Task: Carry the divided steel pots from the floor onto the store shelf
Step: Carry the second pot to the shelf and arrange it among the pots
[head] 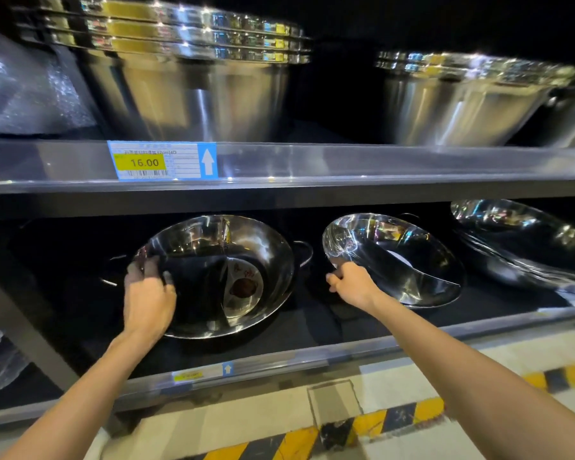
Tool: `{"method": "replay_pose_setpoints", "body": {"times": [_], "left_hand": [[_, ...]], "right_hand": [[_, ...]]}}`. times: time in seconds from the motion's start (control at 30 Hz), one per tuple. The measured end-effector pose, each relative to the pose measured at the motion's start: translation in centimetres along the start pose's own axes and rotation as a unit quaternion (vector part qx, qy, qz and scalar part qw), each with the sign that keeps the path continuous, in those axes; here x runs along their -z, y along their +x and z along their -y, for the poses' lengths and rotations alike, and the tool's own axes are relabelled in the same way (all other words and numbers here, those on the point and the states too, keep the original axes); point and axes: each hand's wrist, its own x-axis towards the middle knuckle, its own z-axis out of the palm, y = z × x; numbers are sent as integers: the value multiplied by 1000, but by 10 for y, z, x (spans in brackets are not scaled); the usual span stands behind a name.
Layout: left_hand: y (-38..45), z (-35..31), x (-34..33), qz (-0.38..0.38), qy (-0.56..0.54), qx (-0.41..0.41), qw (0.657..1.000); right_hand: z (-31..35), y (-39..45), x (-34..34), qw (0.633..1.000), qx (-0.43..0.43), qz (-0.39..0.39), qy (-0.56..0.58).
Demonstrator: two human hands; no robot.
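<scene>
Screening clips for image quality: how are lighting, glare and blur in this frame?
Head view: shelf recesses are nearly black; bright glare on the divided pots and stacked basins; upper basins and floor tape are soft with blur; wide-angle bending curves the shelf edge; left hand and right hand stay legible.

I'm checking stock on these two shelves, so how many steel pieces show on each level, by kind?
Divided pots on the lower shelf: 2, one gripped by the left hand at, one by the right hand at.
Pan stacks at the lower right: 1.
Basin stacks on the upper shelf: 2, at and.
Total: 5.
</scene>
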Motion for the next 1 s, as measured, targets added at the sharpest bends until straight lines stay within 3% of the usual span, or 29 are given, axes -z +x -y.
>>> {"method": "replay_pose_setpoints", "body": {"times": [0.07,0.27,0.37,0.47,0.57,0.73,1.0], "left_hand": [[-8,-33,-6,19,-29,-44,998],[-74,-153,-65,129,-149,-21,980],[-123,-201,-118,277,-211,41,936],[-148,-231,-158,337,-234,105,906],[-148,-248,-184,312,-198,168,914],[-162,-261,-203,130,-201,192,952],[-181,-282,-240,83,-205,265,938]], "right_hand": [[-15,-5,26,999,-6,-35,-10],[-90,-15,117,988,-41,-128,-79],[-131,-3,156,983,-56,-113,-131],[-162,18,180,978,-57,-79,-186],[-179,47,195,980,-44,-56,-185],[-202,94,203,984,-37,-55,-168],[-226,124,194,990,-16,-32,-137]]}}
